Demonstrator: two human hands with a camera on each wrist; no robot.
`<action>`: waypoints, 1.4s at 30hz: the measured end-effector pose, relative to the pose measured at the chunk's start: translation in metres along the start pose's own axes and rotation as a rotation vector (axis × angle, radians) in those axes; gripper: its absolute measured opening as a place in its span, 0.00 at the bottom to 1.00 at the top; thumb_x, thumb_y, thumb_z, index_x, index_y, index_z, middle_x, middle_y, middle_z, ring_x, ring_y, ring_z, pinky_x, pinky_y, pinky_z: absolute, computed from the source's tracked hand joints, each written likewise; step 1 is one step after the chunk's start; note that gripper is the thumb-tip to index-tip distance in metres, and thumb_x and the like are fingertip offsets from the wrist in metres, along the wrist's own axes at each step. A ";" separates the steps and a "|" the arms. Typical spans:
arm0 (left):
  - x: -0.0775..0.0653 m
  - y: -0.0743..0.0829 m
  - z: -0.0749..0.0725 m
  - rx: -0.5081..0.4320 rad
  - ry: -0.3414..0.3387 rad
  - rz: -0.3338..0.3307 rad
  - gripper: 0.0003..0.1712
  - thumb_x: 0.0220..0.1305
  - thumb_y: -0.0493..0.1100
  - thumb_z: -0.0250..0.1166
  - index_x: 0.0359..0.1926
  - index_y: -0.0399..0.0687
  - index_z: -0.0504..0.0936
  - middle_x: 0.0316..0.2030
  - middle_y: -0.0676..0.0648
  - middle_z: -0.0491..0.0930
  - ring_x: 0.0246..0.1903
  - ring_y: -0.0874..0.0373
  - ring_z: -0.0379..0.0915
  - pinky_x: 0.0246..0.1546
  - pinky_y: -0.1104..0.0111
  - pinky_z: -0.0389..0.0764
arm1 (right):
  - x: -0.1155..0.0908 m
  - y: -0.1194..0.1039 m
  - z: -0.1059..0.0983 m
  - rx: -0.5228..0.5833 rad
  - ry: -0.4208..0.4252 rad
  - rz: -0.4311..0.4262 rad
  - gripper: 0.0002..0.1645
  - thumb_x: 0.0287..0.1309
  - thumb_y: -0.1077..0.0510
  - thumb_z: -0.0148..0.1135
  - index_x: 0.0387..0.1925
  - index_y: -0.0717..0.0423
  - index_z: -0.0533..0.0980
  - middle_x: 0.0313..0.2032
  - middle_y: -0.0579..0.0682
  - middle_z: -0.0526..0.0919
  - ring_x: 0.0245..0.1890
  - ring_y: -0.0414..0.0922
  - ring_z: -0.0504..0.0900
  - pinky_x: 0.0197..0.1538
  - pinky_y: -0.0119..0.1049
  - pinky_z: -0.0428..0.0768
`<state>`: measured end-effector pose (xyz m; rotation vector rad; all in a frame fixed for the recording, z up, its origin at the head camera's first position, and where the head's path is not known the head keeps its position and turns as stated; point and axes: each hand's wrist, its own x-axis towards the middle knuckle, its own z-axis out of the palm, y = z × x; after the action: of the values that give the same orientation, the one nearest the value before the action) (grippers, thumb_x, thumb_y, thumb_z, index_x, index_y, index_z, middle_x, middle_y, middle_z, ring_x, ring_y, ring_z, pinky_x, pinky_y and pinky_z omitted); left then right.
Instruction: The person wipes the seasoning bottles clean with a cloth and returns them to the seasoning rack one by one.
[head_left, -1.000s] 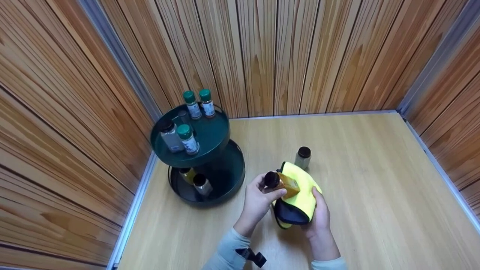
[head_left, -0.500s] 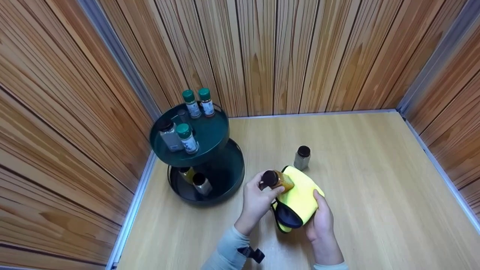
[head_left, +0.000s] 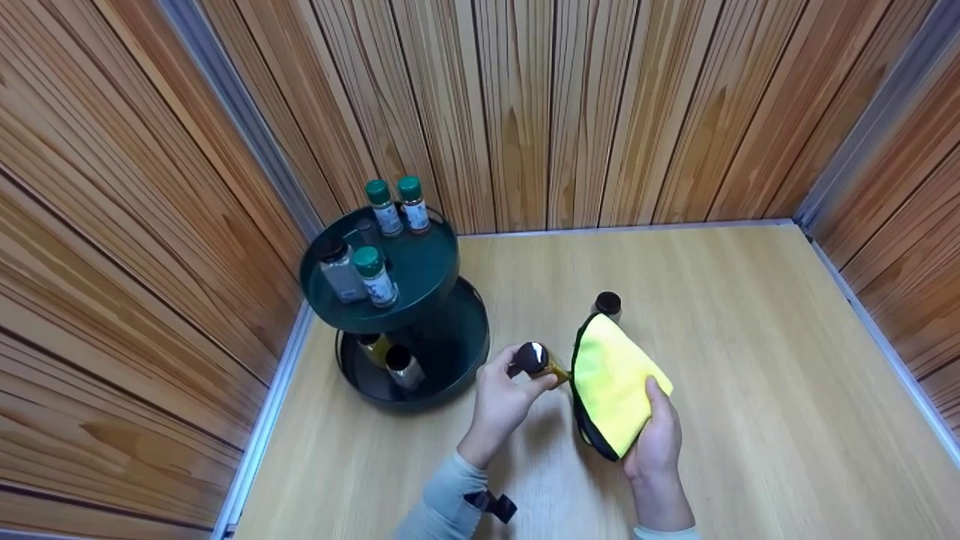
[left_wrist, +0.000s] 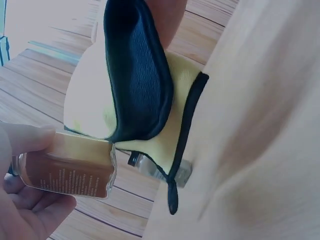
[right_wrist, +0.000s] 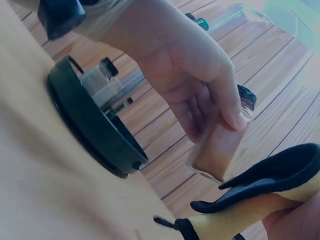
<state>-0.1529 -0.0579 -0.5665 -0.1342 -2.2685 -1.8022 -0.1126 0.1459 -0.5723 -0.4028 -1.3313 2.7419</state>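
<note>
My left hand (head_left: 496, 405) pinches a square spice jar (head_left: 554, 370) with a dark cap between thumb and fingers. In the left wrist view the jar (left_wrist: 75, 172) shows orange-brown powder and printed text on one side. To its right, my right hand (head_left: 658, 444) grips a folded yellow cloth (head_left: 613, 382) with black edging. The cloth's near edge lies very close to the jar's base; whether they touch I cannot tell. Dark lining and a small loop show on the cloth (left_wrist: 87, 100) in the left wrist view.
A second dark-capped jar (head_left: 608, 303) stands on the wooden table (head_left: 765, 360), mostly hidden behind the cloth. At left, a two-tier dark green round rack (head_left: 360, 324) bears several bottles, some with green caps (head_left: 368, 261). Wood-panelled walls (head_left: 517, 112) enclose the table.
The cloth has moved right, off the jar's side, and its outline has changed. It now covers most of the standing jar. My left hand has shifted slightly left with its jar.
</note>
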 end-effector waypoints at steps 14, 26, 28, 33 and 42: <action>0.022 -0.008 -0.028 0.052 0.077 -0.109 0.26 0.48 0.41 0.83 0.49 0.50 0.84 0.48 0.49 0.85 0.52 0.53 0.81 0.59 0.55 0.81 | 0.003 0.002 -0.013 -0.096 0.027 -0.047 0.25 0.80 0.43 0.41 0.56 0.59 0.71 0.40 0.49 0.85 0.38 0.44 0.87 0.40 0.39 0.86; 0.040 -0.024 -0.057 0.127 0.182 -0.178 0.31 0.48 0.49 0.83 0.52 0.45 0.83 0.51 0.45 0.85 0.52 0.51 0.82 0.56 0.56 0.82 | 0.003 0.004 -0.016 -0.123 0.029 -0.052 0.26 0.80 0.43 0.42 0.53 0.61 0.72 0.36 0.50 0.87 0.33 0.46 0.88 0.35 0.41 0.87; 0.043 -0.026 -0.062 0.130 0.210 -0.184 0.30 0.48 0.50 0.83 0.51 0.46 0.83 0.49 0.47 0.85 0.51 0.52 0.83 0.55 0.57 0.83 | 0.002 0.004 -0.016 -0.123 0.032 -0.053 0.26 0.80 0.43 0.42 0.53 0.61 0.72 0.36 0.51 0.87 0.33 0.46 0.88 0.35 0.41 0.87; 0.045 -0.030 -0.068 0.126 0.243 -0.193 0.29 0.50 0.47 0.83 0.50 0.43 0.83 0.48 0.45 0.85 0.49 0.51 0.83 0.53 0.57 0.84 | 0.002 0.002 -0.018 -0.120 0.045 -0.049 0.26 0.80 0.43 0.42 0.54 0.60 0.72 0.37 0.50 0.87 0.34 0.45 0.88 0.36 0.41 0.87; 0.047 -0.043 -0.073 0.163 0.320 -0.201 0.28 0.54 0.42 0.80 0.55 0.43 0.82 0.51 0.43 0.85 0.53 0.50 0.82 0.54 0.56 0.83 | 0.000 0.001 -0.020 -0.116 0.040 -0.061 0.26 0.80 0.43 0.42 0.52 0.61 0.73 0.36 0.51 0.88 0.33 0.46 0.89 0.35 0.41 0.87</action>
<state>-0.1987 -0.1422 -0.5808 0.3965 -2.2433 -1.5809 -0.1077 0.1605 -0.5844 -0.4152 -1.4716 2.6020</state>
